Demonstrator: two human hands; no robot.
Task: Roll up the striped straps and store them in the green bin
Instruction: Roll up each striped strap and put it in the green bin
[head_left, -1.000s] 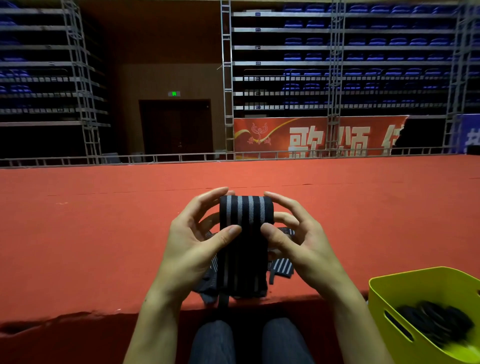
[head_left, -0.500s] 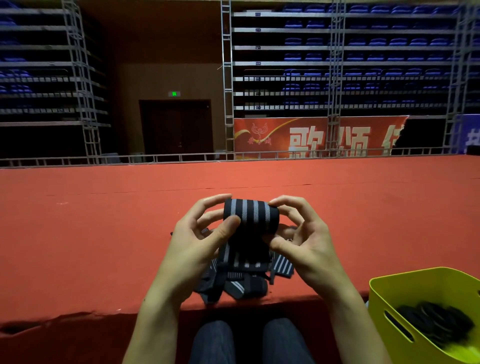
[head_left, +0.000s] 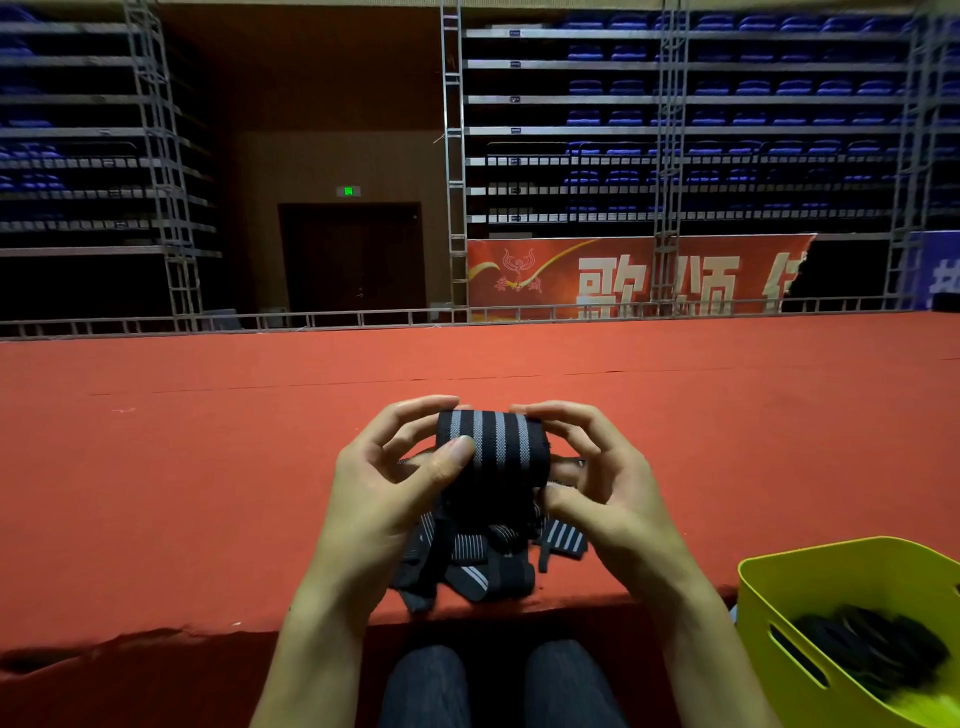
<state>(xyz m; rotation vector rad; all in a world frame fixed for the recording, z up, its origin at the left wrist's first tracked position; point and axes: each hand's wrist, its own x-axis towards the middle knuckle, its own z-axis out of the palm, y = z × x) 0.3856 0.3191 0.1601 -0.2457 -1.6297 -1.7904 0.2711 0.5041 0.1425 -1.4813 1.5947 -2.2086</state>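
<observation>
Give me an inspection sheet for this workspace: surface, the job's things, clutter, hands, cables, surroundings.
Surface: red carpeted platform, its near edge above the person's knees.
Job's things: a striped strap, partly rolled, held above the platform; a pile of loose straps lies at the platform edge beneath it; the green bin stands lower right with dark rolled straps inside.
Clutter: nothing seen.
Hands: left hand and right hand both grip the roll, fingers curled round it from either side.
Cables: nothing seen.
Surroundings: metal railing at the far edge, a red banner, tiers of blue seats, a dark door under a green sign.
</observation>
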